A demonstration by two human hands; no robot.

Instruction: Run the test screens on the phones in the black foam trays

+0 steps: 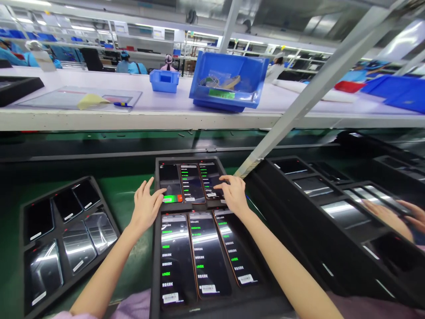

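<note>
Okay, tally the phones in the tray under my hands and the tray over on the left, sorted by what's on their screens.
Phones showing lines of text: 5
Phone showing a green and red band: 1
Phones with dark screens: 6
Total: 12

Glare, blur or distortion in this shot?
Head view: whitish glare bands cross the black rectangular phones with green-and-white screen text; head view: the co-worker's bare hands at far right look stretched and soft; head view: distant blue-clad people lack fine detail.
</note>
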